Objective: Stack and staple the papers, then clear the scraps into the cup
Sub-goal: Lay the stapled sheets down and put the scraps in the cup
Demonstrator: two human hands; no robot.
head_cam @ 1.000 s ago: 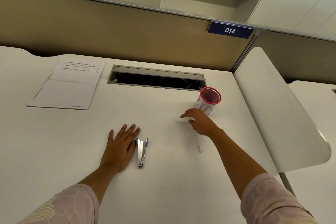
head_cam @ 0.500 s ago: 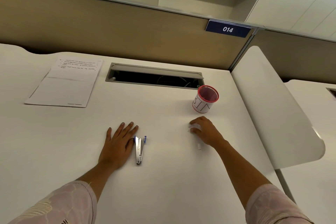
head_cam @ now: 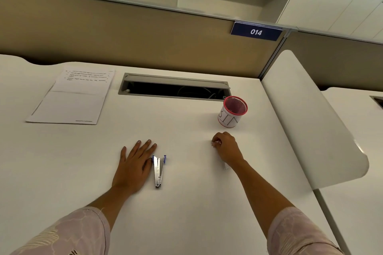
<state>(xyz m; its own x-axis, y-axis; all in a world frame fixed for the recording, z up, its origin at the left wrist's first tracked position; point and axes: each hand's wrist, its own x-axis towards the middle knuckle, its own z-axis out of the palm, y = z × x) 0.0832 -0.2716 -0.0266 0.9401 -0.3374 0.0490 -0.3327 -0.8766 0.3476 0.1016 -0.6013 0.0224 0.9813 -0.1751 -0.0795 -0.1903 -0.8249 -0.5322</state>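
Observation:
My left hand (head_cam: 133, 166) lies flat on the white desk, fingers spread, its edge touching a silver and blue stapler (head_cam: 158, 171). My right hand (head_cam: 227, 148) is curled into a fist on the desk, just in front of the red mesh cup (head_cam: 233, 112) with a white label. White paper scraps (head_cam: 216, 142) show between its fingertips. One more small scrap (head_cam: 226, 165) lies under the wrist. The stack of papers (head_cam: 75, 95) rests flat at the far left of the desk.
An open cable slot (head_cam: 175, 89) is sunk into the desk behind the cup. A tan partition (head_cam: 145, 37) closes off the back. A white rounded divider panel (head_cam: 310, 120) rises along the right edge of the desk.
My right hand has pulled back from near the cup and its fingers have closed over the scraps. The left hand has stayed flat beside the stapler.

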